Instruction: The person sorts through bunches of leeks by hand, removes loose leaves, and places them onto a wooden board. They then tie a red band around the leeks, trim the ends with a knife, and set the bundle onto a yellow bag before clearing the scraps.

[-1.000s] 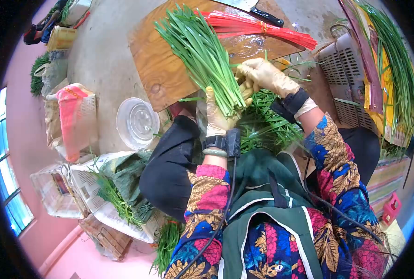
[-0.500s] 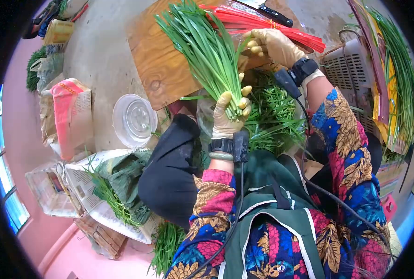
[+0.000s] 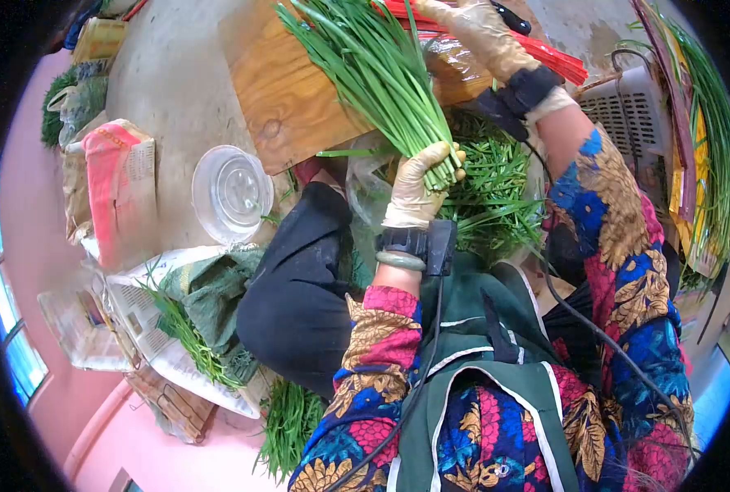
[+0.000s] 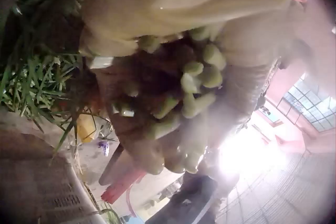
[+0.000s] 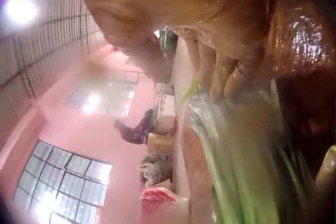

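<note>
Head view: the left hand (image 3: pixel 418 193), in a pale glove, is curled tightly round the lower end of a bundle of green stalks (image 3: pixel 381 90), whose cut ends stick out past the fingers. From that grip the bundle fans away toward 11 o'clock, over a wooden board (image 3: pixel 275 107). At 1 o'clock from the left hand is the gloved right hand (image 3: pixel 488 41), its fingers bent near the leaves in the right wrist view; a thin green blade (image 5: pixel 190 91) shows at the fingertips, but I cannot tell whether they pinch it. Black straps circle the 2 wrists, and a pale green bangle (image 3: pixel 400 261) sits below the left strap. Just past the right hand, also toward 1 o'clock, lie red strips (image 3: pixel 557 59) and a black handle (image 3: pixel 512 18). Loose cut greens (image 3: pixel 496 176) are heaped at 3 o'clock, beside the left hand. Farther out, a slotted plastic basket (image 3: pixel 627 107) stands at 2 o'clock, with long greens (image 3: pixel 716 156) hanging at 3 o'clock. A clear round plastic dish (image 3: pixel 232 194) is on the floor at 9 o'clock; a dark green sack (image 3: pixel 221 287) lies at 8 o'clock, and more leafy greens (image 3: pixel 291 426) at 7 o'clock.
</note>
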`<action>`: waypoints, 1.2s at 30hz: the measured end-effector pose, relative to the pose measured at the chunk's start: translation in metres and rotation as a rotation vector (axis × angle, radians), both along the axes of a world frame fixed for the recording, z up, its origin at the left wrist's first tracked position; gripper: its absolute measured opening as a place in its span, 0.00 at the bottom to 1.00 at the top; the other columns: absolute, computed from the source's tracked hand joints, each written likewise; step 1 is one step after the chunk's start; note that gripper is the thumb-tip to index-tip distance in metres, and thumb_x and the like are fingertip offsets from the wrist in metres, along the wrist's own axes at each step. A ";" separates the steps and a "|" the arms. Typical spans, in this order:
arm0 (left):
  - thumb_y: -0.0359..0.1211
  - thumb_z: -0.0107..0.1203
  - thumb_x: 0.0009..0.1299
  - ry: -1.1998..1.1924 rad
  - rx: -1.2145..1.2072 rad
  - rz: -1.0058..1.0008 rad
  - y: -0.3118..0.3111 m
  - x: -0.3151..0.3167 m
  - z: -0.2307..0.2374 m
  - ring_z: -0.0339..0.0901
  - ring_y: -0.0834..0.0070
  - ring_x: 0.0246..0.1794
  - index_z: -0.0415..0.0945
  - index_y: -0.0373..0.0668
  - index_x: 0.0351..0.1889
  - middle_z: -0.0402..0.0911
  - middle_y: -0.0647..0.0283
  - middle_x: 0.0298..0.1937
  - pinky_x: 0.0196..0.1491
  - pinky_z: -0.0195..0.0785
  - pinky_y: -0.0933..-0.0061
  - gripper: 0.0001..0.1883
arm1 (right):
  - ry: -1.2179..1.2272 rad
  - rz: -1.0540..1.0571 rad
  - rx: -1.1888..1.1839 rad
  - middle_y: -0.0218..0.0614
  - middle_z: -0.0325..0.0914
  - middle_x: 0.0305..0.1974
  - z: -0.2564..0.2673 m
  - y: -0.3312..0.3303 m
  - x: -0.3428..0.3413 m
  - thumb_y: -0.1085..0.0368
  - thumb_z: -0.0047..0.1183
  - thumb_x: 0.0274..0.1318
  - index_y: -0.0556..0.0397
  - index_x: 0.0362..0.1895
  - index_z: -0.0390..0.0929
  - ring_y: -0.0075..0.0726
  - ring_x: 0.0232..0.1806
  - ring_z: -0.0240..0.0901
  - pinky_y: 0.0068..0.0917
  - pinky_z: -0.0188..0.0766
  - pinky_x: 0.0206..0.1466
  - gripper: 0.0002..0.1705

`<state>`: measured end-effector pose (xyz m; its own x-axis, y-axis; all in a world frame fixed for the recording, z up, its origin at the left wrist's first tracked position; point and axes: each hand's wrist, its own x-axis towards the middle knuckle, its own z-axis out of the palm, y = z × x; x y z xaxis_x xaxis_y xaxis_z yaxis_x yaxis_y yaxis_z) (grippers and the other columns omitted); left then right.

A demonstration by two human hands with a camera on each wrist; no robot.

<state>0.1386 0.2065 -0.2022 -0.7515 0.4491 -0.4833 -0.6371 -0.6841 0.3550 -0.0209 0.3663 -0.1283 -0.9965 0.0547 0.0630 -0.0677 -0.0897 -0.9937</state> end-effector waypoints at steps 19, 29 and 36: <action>0.33 0.63 0.63 0.174 0.031 0.137 0.025 -0.001 0.004 0.81 0.66 0.42 0.71 0.40 0.54 0.79 0.60 0.45 0.42 0.77 0.63 0.22 | -0.439 0.413 0.354 0.24 0.72 0.21 -0.013 -0.015 0.088 0.62 0.59 0.52 0.52 0.26 0.75 0.19 0.25 0.68 0.24 0.66 0.29 0.09; 0.59 0.50 0.69 0.066 0.258 0.035 0.020 -0.011 0.010 0.79 0.59 0.47 0.72 0.50 0.55 0.78 0.62 0.48 0.46 0.75 0.55 0.27 | -0.540 0.517 0.079 0.28 0.80 0.29 0.001 0.008 0.091 0.52 0.52 0.64 0.49 0.37 0.74 0.14 0.24 0.69 0.15 0.64 0.20 0.14; 0.48 0.56 0.68 0.026 0.277 0.034 0.020 -0.014 0.003 0.78 0.66 0.47 0.74 0.48 0.53 0.79 0.63 0.48 0.47 0.73 0.63 0.21 | -0.450 0.441 0.087 0.30 0.81 0.31 0.013 0.011 0.108 0.55 0.49 0.67 0.52 0.38 0.72 0.19 0.27 0.73 0.18 0.69 0.27 0.13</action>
<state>0.1248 0.2267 -0.1993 -0.7786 0.5360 -0.3264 -0.6057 -0.7779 0.1674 0.0869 0.3769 -0.1152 -0.8544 -0.3531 -0.3811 0.3828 0.0681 -0.9213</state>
